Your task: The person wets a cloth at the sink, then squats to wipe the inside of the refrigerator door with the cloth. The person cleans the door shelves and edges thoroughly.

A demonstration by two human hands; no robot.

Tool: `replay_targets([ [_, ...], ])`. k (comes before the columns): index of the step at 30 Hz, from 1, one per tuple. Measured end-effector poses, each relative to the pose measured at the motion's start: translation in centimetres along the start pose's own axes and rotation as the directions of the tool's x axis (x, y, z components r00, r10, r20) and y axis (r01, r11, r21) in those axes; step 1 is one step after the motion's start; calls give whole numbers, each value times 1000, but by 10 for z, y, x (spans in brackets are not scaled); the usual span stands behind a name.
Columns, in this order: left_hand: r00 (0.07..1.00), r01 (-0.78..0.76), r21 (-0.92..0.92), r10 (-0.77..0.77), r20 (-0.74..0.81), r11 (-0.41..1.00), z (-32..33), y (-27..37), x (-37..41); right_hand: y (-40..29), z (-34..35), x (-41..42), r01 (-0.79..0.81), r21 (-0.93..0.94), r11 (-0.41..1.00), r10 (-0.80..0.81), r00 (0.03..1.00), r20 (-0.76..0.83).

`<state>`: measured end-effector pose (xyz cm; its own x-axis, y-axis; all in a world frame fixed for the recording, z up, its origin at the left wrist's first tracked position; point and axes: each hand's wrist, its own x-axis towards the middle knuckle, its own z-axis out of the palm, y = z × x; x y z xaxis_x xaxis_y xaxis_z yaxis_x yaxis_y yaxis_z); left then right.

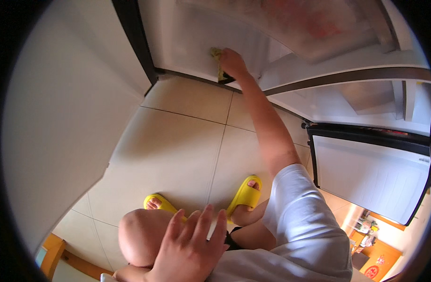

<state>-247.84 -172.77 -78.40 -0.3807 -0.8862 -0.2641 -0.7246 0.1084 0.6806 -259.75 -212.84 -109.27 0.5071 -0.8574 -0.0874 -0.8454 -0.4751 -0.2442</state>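
My right hand (233, 62) reaches far forward and grips a yellow-green cloth (216, 53). The cloth lies against the white inner surface (187, 49) of what looks like an open refrigerator, just above its dark lower edge. Part of the cloth hangs down below my fingers, beside a small black patch that I cannot make out. Close to my body, my left hand (191, 243) is empty, its back facing up and its fingers apart. It hovers over or rests near my bent knee (141, 232); contact is not clear.
A large white panel (67, 91) fills the left side. Translucent drawers (307, 28) stand above the cloth at right. An open white door with a black gasket (367, 172) juts out at right. Yellow slippers (249, 194) are on my feet on the tiled floor (173, 141).
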Motion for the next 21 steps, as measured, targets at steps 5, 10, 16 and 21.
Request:
replay_targets([
  [5,999,-37,54,38,-15,998,19,-17,23,-6,-17,-41,-161,683,-713,211,879,428],
  [10,997,-16,32,18,-73,999,33,-19,61,-84,-61,-122,-53,384,-922,122,900,418],
  [16,996,-4,-5,4,-91,1000,28,-2,55,-107,-48,-123,-145,458,-877,-122,989,81],
  [21,982,139,-48,-144,-122,989,13,23,58,-136,2,-76,-222,-175,-959,-256,944,208],
])
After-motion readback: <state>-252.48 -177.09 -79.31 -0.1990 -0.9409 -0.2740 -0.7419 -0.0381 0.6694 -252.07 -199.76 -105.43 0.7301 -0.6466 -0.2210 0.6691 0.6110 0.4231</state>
